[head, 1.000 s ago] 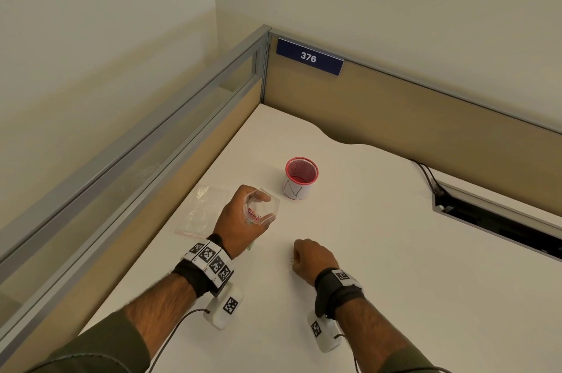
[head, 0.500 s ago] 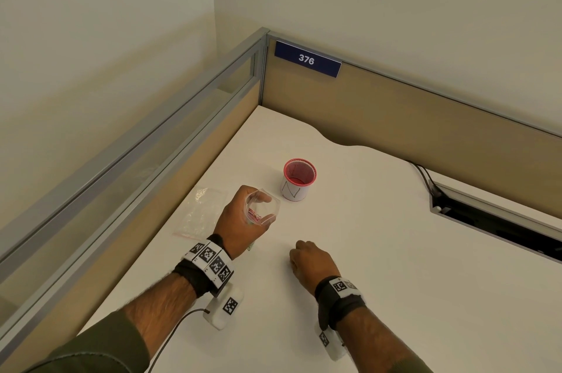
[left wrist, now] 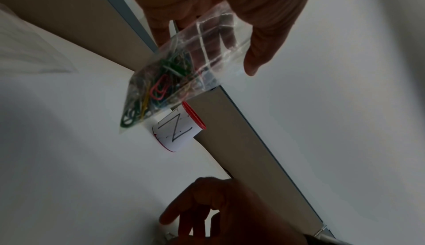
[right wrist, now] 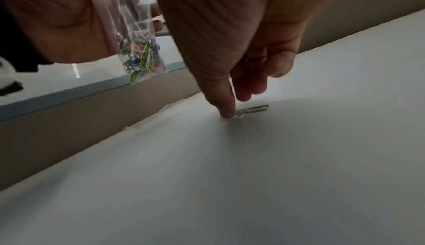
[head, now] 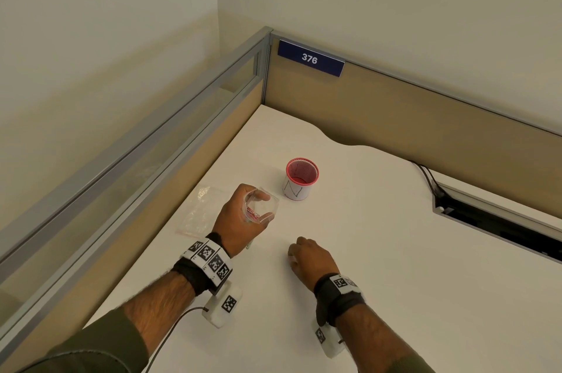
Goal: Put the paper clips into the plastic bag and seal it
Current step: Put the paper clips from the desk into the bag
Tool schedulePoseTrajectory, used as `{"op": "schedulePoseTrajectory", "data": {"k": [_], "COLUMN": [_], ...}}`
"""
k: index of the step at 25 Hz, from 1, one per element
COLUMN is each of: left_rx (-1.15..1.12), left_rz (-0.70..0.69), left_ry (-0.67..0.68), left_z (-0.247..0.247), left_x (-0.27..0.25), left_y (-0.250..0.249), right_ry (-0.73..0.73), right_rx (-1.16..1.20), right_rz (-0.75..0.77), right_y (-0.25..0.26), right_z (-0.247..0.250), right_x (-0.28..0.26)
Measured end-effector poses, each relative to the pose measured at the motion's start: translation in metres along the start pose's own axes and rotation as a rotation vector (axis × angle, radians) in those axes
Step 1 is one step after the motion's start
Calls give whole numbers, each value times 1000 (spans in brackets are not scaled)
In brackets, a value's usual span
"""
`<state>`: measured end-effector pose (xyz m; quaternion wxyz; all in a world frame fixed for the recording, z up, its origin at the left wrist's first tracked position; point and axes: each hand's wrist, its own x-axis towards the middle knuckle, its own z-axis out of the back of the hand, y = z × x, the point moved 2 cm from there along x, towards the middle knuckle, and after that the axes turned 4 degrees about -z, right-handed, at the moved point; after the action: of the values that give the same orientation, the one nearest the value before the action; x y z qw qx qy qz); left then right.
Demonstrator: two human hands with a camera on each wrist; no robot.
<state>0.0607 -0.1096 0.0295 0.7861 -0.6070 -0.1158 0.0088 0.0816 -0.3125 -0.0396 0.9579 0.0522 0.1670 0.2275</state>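
Note:
My left hand (head: 235,222) holds a small clear plastic bag (head: 262,207) up above the white desk, gripping it near its open top. Several coloured paper clips (left wrist: 158,87) lie bunched in the bag's lower corner (right wrist: 141,61). My right hand (head: 310,260) is down on the desk, nearer me and to the right of the bag. One of its fingertips (right wrist: 226,111) presses on the end of a pale paper clip (right wrist: 254,109) lying flat on the desk. The other fingers hover just above it.
A red mesh cup (head: 300,179) with a white label marked N stands just beyond the bag. A second clear bag (head: 199,213) lies flat by the left partition (head: 170,141). A cable slot (head: 498,220) cuts into the desk at the right.
The right wrist has turned a little while its fingers stay at the same spot on the desk. The left hand still holds the bag in place.

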Motion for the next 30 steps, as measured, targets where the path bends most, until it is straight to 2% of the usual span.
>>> {"op": "schedulePoseTrajectory", "data": {"k": [6, 10, 13, 18, 25, 30], "left_rx": [2, 3, -3, -7, -13, -16], "left_rz": [7, 9, 14, 15, 21, 8], "left_ry": [10, 5, 2, -11, -11, -8], "left_z": [-4, -2, 0, -1, -1, -2], "left_x": [1, 1, 0, 0, 1, 2], "left_y": [0, 1, 1, 2, 3, 2], "right_ry": [24, 37, 118, 220, 230, 167], "right_rx": [-147, -120, -30, -57, -81, -112], "right_rz": [36, 5, -62, -67, -55, -4], "right_y": [10, 16, 13, 10, 12, 16], "right_z": [1, -1, 2, 1, 2, -1], "right_x": [7, 7, 10, 9, 6, -1]}}
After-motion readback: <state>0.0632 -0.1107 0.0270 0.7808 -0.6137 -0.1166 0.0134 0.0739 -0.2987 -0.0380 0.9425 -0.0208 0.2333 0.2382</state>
